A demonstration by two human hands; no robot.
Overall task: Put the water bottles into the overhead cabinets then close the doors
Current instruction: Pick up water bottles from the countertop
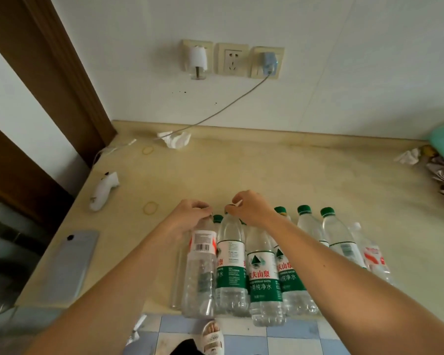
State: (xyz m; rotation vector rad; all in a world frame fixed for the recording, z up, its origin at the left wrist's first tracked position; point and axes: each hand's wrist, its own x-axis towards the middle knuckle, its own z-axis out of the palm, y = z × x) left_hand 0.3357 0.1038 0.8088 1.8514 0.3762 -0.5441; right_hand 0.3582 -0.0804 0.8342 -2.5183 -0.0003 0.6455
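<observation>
Head cam showed the job had barely begun: all the bottles stood in a bunch on the counter at 6 o'clock, cabinets out of shot. Left hand pinched the cap of the red-label bottle, right hand pinched the neck of its 3 o'clock neighbour. Most looked full of water, the red-label one mostly empty

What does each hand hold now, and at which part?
The left hand grips a red-label bottle at its cap. The right hand grips a green-label bottle at its cap.
</observation>
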